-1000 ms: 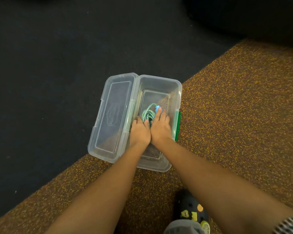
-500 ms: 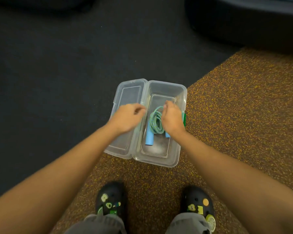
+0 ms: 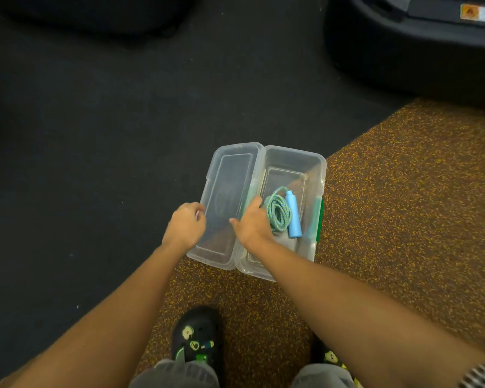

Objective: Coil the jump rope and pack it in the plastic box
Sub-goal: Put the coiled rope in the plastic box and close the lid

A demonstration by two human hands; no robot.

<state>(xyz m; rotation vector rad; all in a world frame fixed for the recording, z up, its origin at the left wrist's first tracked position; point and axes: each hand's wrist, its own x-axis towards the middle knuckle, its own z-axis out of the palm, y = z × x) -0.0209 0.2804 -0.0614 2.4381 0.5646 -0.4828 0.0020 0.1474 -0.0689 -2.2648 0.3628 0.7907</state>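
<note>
The plastic box (image 3: 317, 166) is sitting on the floor, straddling the line where the black mat (image 3: 95, 135) is meeting the speckled brown mat (image 3: 403, 219). Its hinged lid (image 3: 230, 175) is lying open flat on the box's left side. The jump rope (image 3: 277, 212) is already resting inside the box as a tight green-and-blue coil, with one pale blue handle (image 3: 294, 214) lying just beside the coil on its right; a second handle is not showing clearly.

The left hand (image 3: 184, 226) is curling its fingers over the outer long edge of the lid, a closing grip on the rim. The right hand (image 3: 251, 224) is hovering over the hinge line, fingers loosely bent, close to the coil; whether it is touching the rope I cannot tell.

The rope looks soft, light and springy, so the coil is likely to loosen if left unpressed. The lid appears thin and flexible; taking it at the middle of its free edge and swinging it over the hinge seems the sensible hold, while the green latch (image 3: 318, 219) on the box's right wall is waiting to catch it.
</note>
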